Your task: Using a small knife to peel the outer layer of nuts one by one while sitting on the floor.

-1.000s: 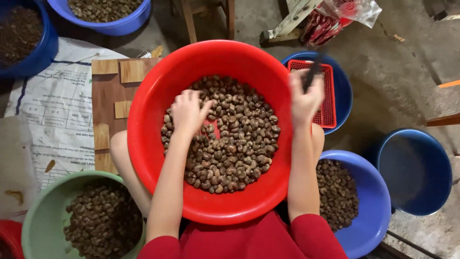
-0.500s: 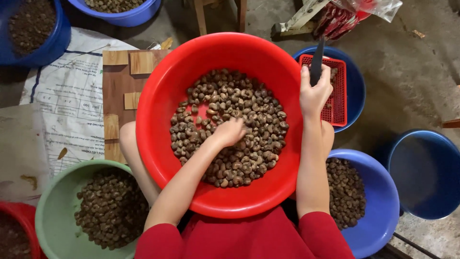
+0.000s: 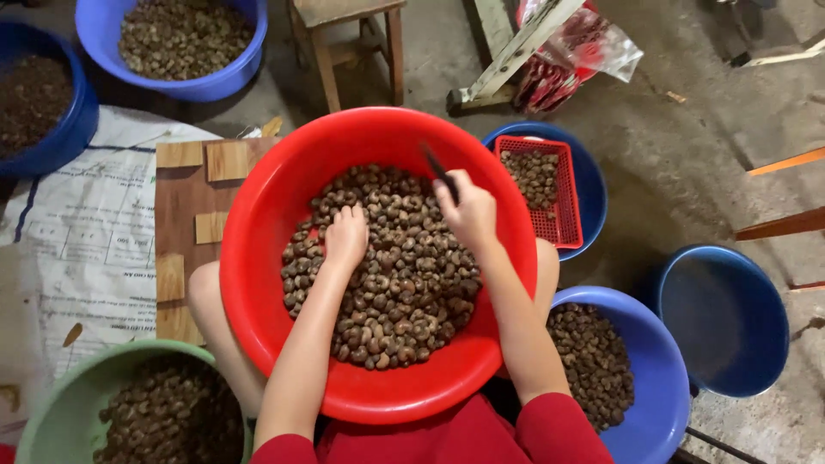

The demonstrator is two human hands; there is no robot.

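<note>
Both hands in glossy red plastic basin (image 3: 258, 258) of knobbly brown nuts (image 3: 404, 292); left hand (image 3: 345, 238) fingers curled into nuts, right hand (image 3: 468, 210) fingers clenched round thin dark tool (image 3: 436, 167).

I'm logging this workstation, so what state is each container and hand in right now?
Red basin: holds brown nuts.
Red basket: partly filled.
Blue bowl: holds nuts.
Dark blue bucket: empty.
Green bowl: holds nuts.
Left hand: resting on the nuts.
Right hand: gripping a dark tool.
</note>
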